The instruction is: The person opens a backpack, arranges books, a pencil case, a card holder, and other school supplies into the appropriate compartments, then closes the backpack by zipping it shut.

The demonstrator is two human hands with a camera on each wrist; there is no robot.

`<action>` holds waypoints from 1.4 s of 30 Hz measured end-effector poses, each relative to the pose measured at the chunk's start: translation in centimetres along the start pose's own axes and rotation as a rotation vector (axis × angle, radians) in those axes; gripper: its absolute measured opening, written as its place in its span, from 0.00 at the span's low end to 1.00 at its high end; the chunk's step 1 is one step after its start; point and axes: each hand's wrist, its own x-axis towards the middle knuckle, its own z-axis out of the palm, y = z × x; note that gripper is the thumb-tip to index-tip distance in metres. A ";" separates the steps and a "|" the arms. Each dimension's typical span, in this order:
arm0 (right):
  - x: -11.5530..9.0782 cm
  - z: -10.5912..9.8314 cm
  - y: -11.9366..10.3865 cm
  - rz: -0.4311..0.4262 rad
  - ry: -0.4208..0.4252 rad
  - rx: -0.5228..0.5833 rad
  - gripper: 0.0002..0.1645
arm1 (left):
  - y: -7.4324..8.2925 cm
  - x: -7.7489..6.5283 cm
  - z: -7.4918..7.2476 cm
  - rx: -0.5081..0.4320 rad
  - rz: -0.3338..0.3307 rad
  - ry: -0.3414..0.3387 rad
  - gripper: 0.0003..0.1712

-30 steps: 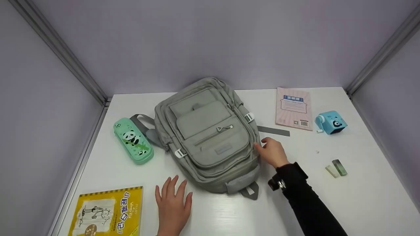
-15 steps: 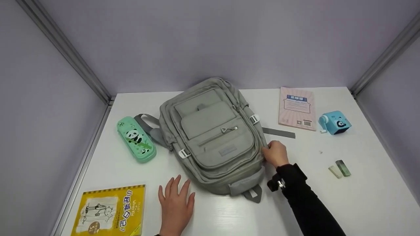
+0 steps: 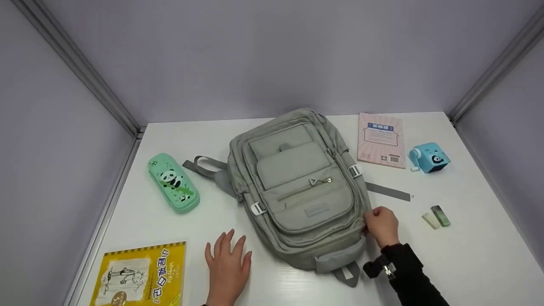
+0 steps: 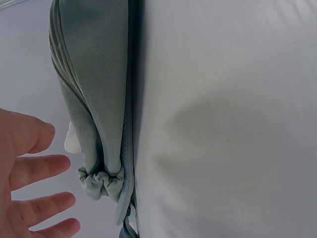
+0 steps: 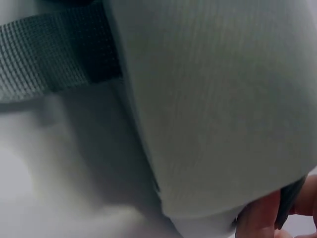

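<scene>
A grey-green backpack (image 3: 304, 191) lies front side up and slanted on the white table (image 3: 289, 289). My right hand (image 3: 382, 225) grips its lower right edge, near the top handle (image 3: 340, 255); in the right wrist view the fingers (image 5: 260, 215) pinch dark fabric at the bag's edge. Left of the bag's lower end, my left hand (image 3: 227, 267) is spread with its fingers extended, holding nothing. The left wrist view shows that hand's fingers (image 4: 39, 168) apart from the side of the bag (image 4: 99, 74).
At the left are a green panda pencil case (image 3: 173, 182) and a yellow book (image 3: 140, 276). A pink booklet (image 3: 381, 140), a blue panda pencil sharpener (image 3: 429, 157) and two small green-and-white blocks (image 3: 440, 216) lie at the right. Walls (image 3: 272, 55) enclose the back and sides.
My right hand has closed on the backpack's edge and pulled the bag right and toward me, its strap sliding away from the pencil case. The left hand has barely moved.
</scene>
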 end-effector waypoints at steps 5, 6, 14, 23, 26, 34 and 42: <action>-2.6 0.3 1.3 0.046 0.018 0.065 0.08 | 0.2 0.1 0.1 -0.041 0.019 0.014 0.19; -3.1 0.5 1.5 0.056 0.025 0.085 0.07 | 0.2 0.2 0.1 -0.054 0.024 0.015 0.19; -5.2 2.8 0.7 0.133 0.039 0.278 0.07 | 0.7 0.9 0.1 -0.096 -0.010 -0.013 0.16; -4.7 4.3 -0.7 0.151 0.043 0.387 0.08 | 1.6 3.4 0.6 -0.141 0.048 -0.070 0.12; -4.2 4.7 -1.1 0.159 0.035 0.412 0.08 | 1.6 4.6 1.0 -0.151 0.063 -0.045 0.09; -1.9 5.4 -2.1 0.152 0.053 0.341 0.09 | 1.1 8.0 2.0 -0.185 0.035 -0.057 0.15; -0.7 5.4 -2.9 0.135 0.024 0.298 0.09 | 0.9 9.6 2.3 -0.252 -0.010 -0.073 0.12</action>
